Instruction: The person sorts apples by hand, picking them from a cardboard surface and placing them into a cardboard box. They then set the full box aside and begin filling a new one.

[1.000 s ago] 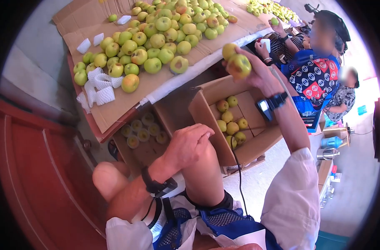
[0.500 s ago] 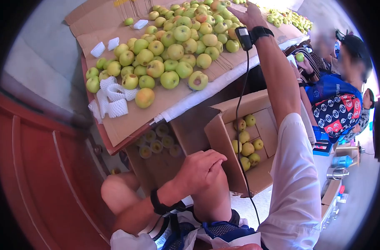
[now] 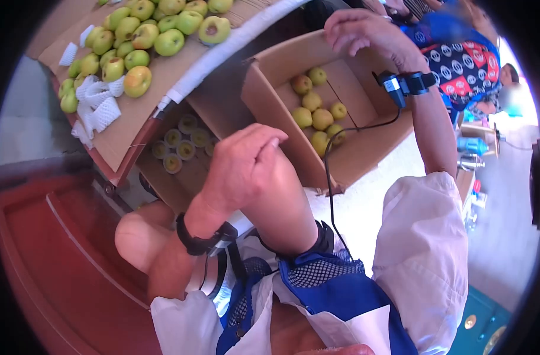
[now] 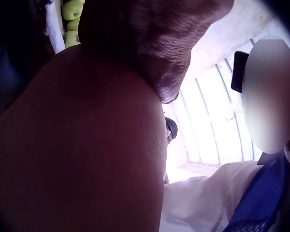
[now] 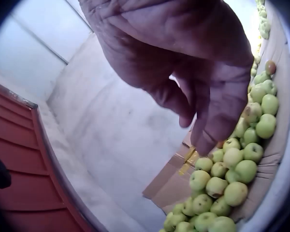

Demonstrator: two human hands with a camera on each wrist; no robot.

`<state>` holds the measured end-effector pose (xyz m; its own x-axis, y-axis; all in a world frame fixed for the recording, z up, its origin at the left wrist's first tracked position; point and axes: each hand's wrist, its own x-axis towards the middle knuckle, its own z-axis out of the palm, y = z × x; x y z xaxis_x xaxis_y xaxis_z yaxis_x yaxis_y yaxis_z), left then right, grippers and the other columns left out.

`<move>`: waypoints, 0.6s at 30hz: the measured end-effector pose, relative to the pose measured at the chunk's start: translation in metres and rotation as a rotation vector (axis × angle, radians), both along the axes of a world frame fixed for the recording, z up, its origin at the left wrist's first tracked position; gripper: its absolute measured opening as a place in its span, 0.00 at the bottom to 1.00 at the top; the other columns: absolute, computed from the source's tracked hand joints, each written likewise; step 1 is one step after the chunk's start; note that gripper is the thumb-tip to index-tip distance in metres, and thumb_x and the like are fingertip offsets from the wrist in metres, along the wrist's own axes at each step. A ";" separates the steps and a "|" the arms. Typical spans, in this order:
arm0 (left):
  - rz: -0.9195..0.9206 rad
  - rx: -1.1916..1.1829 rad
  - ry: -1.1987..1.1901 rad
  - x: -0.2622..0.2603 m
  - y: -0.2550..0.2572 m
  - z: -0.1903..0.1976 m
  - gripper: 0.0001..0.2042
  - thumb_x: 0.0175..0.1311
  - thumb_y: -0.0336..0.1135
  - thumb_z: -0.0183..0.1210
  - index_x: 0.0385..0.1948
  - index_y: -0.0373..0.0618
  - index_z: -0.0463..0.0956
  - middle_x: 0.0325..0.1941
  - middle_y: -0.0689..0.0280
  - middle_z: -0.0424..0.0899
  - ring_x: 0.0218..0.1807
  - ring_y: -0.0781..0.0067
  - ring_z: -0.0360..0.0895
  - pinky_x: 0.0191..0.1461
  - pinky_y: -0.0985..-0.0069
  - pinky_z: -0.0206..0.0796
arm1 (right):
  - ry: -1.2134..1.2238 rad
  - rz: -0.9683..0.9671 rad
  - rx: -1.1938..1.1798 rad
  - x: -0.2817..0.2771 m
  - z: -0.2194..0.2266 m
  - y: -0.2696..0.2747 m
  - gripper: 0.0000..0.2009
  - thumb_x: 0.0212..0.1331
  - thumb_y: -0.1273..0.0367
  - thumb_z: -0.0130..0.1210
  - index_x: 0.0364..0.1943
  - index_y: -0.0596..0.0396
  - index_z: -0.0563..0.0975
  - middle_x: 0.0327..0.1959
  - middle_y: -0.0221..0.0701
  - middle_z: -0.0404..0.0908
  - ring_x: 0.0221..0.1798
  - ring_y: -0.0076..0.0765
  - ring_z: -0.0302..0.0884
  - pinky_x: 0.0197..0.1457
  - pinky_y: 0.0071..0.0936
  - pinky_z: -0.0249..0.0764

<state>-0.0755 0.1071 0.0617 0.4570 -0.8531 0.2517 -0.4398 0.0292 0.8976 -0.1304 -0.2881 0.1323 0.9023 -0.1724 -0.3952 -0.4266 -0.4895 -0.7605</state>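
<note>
My left hand (image 3: 246, 163) rests on my raised knee (image 3: 281, 201), fingers relaxed, holding nothing. My right hand (image 3: 373, 35) hovers above the far rim of a cardboard box (image 3: 355, 89), its fingers loosely bent with nothing between them. Inside that box lie several yellow-green apples (image 3: 322, 118). A pile of green and reddish apples (image 3: 169, 41) covers the cardboard-topped table (image 3: 113, 142). In the right wrist view, the bare fingers (image 5: 217, 111) of my right hand overlap the apple pile (image 5: 234, 157).
White foam sleeves (image 3: 98, 106) lie at the table's near corner. Under the table, another box holds several round, pale-rimmed items (image 3: 187, 149). A black cable (image 3: 330, 189) runs from my right wrist across the box. A person in a blue patterned garment (image 3: 459, 65) sits at the right.
My right hand held apples, reached out to the pile on the table, and is now back above the box without them. The left hand stays on the knee; the head view has shifted.
</note>
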 end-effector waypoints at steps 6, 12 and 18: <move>-0.011 0.008 0.020 -0.001 0.001 0.003 0.11 0.75 0.27 0.53 0.46 0.34 0.86 0.41 0.52 0.91 0.45 0.56 0.91 0.52 0.67 0.80 | 0.299 0.131 -0.379 -0.025 -0.111 0.003 0.33 0.65 0.56 0.70 0.74 0.46 0.75 0.64 0.39 0.84 0.63 0.40 0.84 0.44 0.28 0.84; -0.001 0.015 0.023 -0.001 0.003 0.000 0.11 0.75 0.26 0.53 0.46 0.34 0.86 0.41 0.52 0.91 0.44 0.56 0.90 0.51 0.67 0.80 | 0.312 0.156 -0.557 -0.012 -0.181 0.040 0.42 0.60 0.45 0.70 0.79 0.37 0.70 0.79 0.48 0.71 0.74 0.62 0.75 0.68 0.52 0.80; -0.001 -0.002 0.012 0.001 0.003 0.002 0.10 0.75 0.25 0.54 0.46 0.34 0.85 0.42 0.52 0.90 0.44 0.55 0.90 0.50 0.67 0.80 | 0.108 -0.124 -0.745 -0.028 -0.248 0.051 0.42 0.56 0.46 0.72 0.75 0.42 0.71 0.68 0.54 0.80 0.83 0.73 0.56 0.80 0.60 0.66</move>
